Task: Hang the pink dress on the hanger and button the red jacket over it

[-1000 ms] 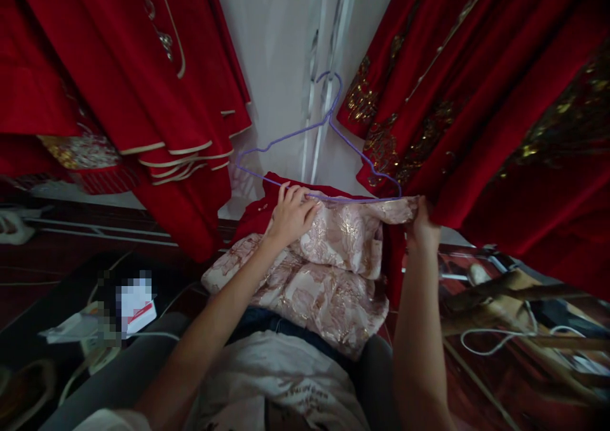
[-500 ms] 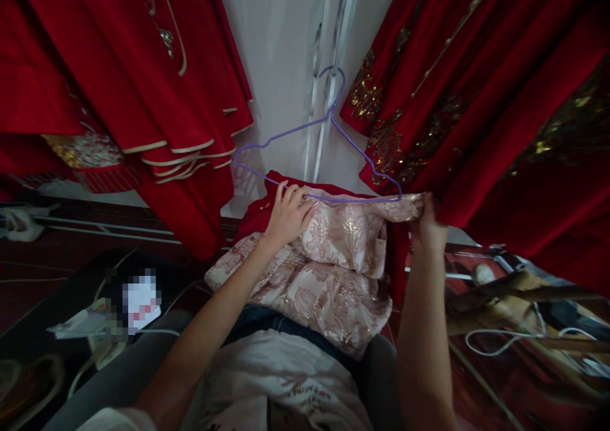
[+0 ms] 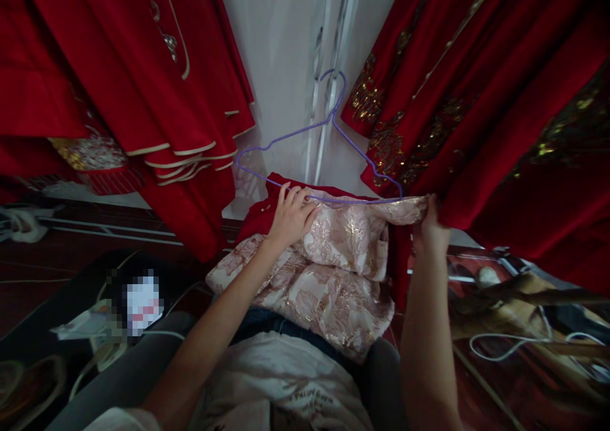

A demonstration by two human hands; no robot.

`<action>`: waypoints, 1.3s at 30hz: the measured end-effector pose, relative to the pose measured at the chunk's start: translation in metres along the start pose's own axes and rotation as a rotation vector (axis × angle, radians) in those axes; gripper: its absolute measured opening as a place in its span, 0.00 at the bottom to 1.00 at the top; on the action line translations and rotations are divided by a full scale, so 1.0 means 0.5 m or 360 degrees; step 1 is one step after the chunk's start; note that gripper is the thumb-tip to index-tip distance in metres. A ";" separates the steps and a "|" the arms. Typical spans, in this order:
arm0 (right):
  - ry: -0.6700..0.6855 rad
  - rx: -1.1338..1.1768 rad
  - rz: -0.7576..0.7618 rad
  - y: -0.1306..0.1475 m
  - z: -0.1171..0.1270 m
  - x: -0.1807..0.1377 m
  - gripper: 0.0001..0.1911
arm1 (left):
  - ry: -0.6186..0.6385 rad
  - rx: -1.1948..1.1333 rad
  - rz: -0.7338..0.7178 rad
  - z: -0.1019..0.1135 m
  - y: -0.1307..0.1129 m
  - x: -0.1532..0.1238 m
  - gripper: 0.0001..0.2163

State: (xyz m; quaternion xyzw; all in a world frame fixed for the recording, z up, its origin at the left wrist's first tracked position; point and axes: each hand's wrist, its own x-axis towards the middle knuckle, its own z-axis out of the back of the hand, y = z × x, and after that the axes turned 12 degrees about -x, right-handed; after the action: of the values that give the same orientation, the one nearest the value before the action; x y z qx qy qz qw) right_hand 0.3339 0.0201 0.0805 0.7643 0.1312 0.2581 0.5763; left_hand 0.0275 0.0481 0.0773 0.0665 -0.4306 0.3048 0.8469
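A pale pink brocade garment point(image 3: 328, 291) with gold floral patterns lies folded across my lap. Its upper edge runs along the bottom bar of a purple wire hanger point(image 3: 305, 128). My left hand point(image 3: 293, 218) presses on the cloth at that bar, fingers bent over the edge; what lies under the fingertips is hidden. At the far right end of the same edge, my right hand point(image 3: 431, 227) pinches the brocade and holds it out taut. Red cloth point(image 3: 260, 212) shows beneath and behind the brocade.
Red garments point(image 3: 190, 113) with pale piping hang at the left, and red garments with gold embroidery point(image 3: 381, 145) hang at the right. Behind the hanger is a white panel point(image 3: 276, 56). A dark surface at lower left holds a blurred white item point(image 3: 143, 301); a white cord point(image 3: 505, 348) lies at right.
Almost nothing differs; the whole view has shifted slightly. Both hands keep their places on the brocade, and the hanger stays over its edge.
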 end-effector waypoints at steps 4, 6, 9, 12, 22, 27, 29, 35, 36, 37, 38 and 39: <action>0.0037 -0.0219 0.0184 0.019 -0.027 0.026 0.11 | -0.0018 -0.0033 0.0022 -0.001 0.001 0.002 0.11; 0.0097 -0.0342 0.0285 0.036 -0.048 0.049 0.09 | -0.0034 -0.0074 0.0036 -0.005 0.002 0.004 0.11; 0.0197 -0.0593 0.0649 0.070 -0.085 0.066 0.10 | -0.0085 -0.0152 0.0066 -0.011 0.002 0.008 0.10; 0.0349 -0.0834 0.0999 0.113 -0.123 0.047 0.12 | -0.0127 -0.0210 0.0103 -0.019 -0.003 0.011 0.10; 0.0484 -0.1137 0.1245 0.147 -0.141 -0.040 0.14 | -0.0111 -0.0266 0.0130 -0.049 -0.025 0.016 0.11; 0.0400 -0.1018 0.1150 0.140 -0.133 -0.039 0.16 | -0.0088 -0.0351 0.0023 -0.023 0.001 0.025 0.10; 0.0401 -0.1009 0.1139 0.146 -0.130 -0.031 0.16 | -0.0183 -0.0389 0.0076 0.003 0.043 0.026 0.11; 0.0454 -0.0955 0.1091 0.161 -0.124 -0.006 0.12 | -0.0537 -0.0171 0.0564 0.090 0.228 -0.023 0.16; 0.0455 -0.0934 0.1074 0.162 -0.124 -0.004 0.12 | -0.0504 -0.0158 0.0600 0.099 0.251 -0.035 0.16; 0.0458 -0.0917 0.1060 0.162 -0.124 -0.002 0.12 | -0.0472 -0.0156 0.0639 0.106 0.268 -0.046 0.17; 0.0463 -0.0905 0.1048 0.163 -0.124 0.000 0.11 | -0.0441 -0.0162 0.0670 0.111 0.279 -0.056 0.17; 0.0473 -0.0901 0.1042 0.165 -0.124 0.002 0.11 | -0.0418 -0.0169 0.0695 0.114 0.285 -0.062 0.17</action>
State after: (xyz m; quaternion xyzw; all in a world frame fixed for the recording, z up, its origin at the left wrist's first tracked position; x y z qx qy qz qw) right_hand 0.2928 0.0461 0.1714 0.5327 -0.1116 0.5592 0.6254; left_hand -0.1075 0.1271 0.0674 -0.0335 -0.5563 0.4462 0.7002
